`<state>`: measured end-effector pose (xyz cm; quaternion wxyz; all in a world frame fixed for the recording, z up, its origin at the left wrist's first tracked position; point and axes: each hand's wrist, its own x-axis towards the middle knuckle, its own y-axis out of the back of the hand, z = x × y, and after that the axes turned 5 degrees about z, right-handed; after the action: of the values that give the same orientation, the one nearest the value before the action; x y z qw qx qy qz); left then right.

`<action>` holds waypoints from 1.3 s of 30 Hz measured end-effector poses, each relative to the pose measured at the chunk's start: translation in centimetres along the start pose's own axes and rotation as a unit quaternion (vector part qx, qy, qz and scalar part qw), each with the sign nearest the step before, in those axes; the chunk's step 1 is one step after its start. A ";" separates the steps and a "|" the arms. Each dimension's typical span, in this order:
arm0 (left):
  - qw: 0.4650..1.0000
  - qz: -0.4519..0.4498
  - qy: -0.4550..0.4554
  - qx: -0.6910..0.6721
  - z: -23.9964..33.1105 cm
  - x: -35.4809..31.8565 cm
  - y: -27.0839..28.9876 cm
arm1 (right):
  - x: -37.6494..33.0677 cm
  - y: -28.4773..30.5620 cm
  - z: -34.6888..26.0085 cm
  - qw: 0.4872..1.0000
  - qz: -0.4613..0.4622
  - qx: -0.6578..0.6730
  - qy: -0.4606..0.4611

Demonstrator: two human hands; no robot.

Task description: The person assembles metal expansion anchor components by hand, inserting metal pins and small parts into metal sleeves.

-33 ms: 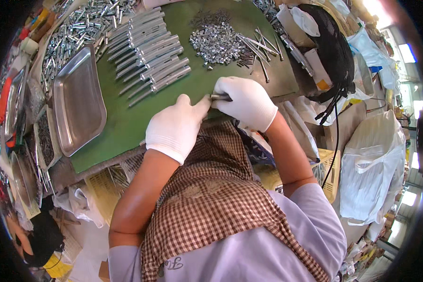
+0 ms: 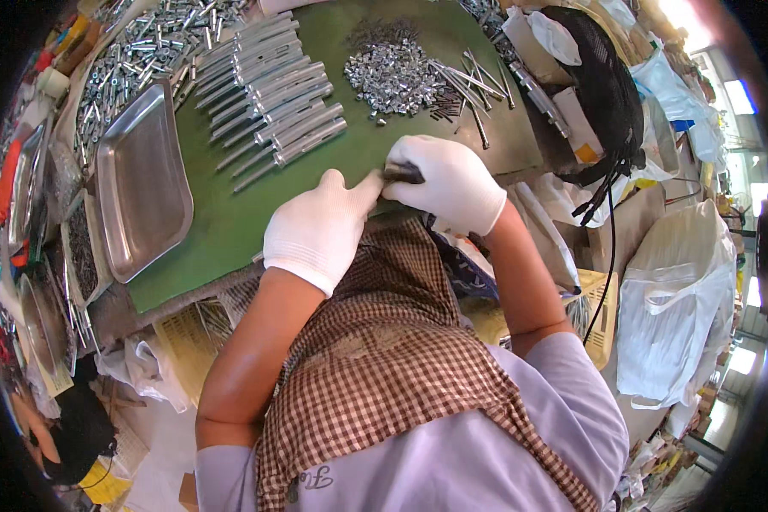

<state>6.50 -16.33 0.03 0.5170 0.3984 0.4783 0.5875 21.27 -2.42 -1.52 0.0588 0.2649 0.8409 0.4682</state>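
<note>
Both my hands wear white gloves and meet at the near edge of the green work mat. My left hand is closed over a slim metal piece; only a short metal end shows beside its wrist. My right hand pinches at the left fingertips, with a dark patch on its curled fingers. What sits between the fingertips is mostly hidden. Beyond the left hand lies a row of silver metal tubes with thinner rods. Farther off, past the right hand, is a heap of small shiny metal sleeves.
A steel tray lies left on the mat, beside a large pile of metal fittings. Long screws and small dark pins lie right of the sleeves. A black mesh bag and a yellow crate are at right.
The fingers of my right hand have rolled slightly, showing more of the dark patch. My left hand has hardly moved.
</note>
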 end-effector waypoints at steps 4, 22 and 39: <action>1.000 0.003 0.004 0.005 0.1 -0.1 -0.2 | 0.5 -0.5 -0.2 0.872 0.094 0.475 -0.076; 0.997 -0.011 -0.008 0.072 1.8 2.4 -0.7 | 0.8 -4.8 -1.3 0.759 0.267 0.585 -0.105; 0.972 0.231 0.029 -0.016 -4.0 -6.2 1.3 | 0.8 -3.0 -1.3 0.733 0.207 0.632 -0.146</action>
<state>3.28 -23.11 0.57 0.3601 0.4723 0.3785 0.7099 18.93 -4.25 -3.16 -0.0982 0.4735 0.8485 -0.2149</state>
